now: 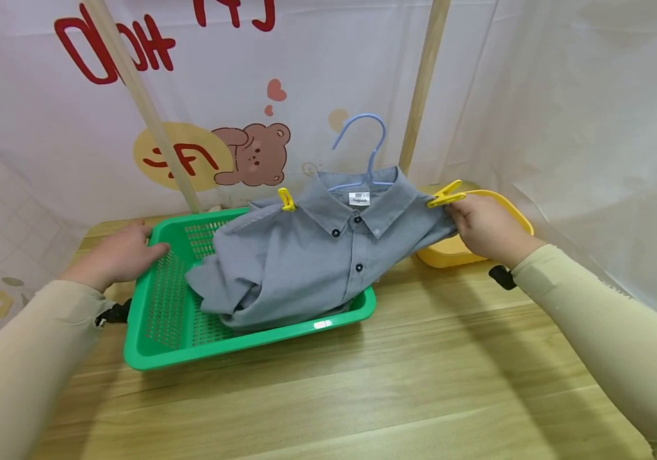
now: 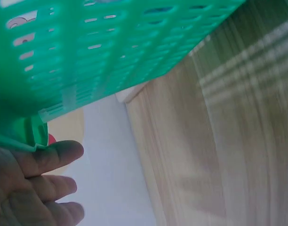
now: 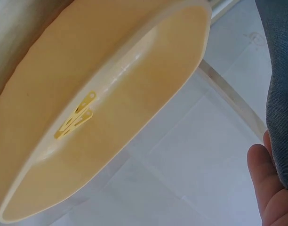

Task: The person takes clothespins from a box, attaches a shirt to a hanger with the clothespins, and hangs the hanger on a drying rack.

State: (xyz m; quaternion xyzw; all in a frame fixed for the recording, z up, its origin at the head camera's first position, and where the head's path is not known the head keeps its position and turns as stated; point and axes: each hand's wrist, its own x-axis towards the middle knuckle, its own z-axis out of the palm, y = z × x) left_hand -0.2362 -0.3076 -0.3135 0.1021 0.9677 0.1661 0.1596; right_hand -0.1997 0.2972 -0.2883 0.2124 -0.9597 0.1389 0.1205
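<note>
A grey button-up shirt (image 1: 311, 255) on a blue hanger (image 1: 373, 150) lies partly in the green basket (image 1: 248, 342), its collar end beyond the right rim. One yellow clothespin (image 1: 286, 200) is clipped at the left shoulder area in view, another clothespin (image 1: 446, 194) at the right. My right hand (image 1: 489, 227) pinches the shirt's right shoulder or sleeve beside that clothespin, drawing the cloth out sideways. At the basket's left side my left hand (image 1: 124, 252) grips the rim, thumb above it. The left wrist view shows several fingers (image 2: 54, 160) of it below the rim.
Behind my right hand stands a yellow bin (image 1: 449, 252), with a yellow clothespin (image 3: 76, 115) inside it. Two wooden poles (image 1: 420, 89) rise at the back before a printed white curtain (image 1: 328, 57). Everything stands on a wooden table (image 1: 317, 409).
</note>
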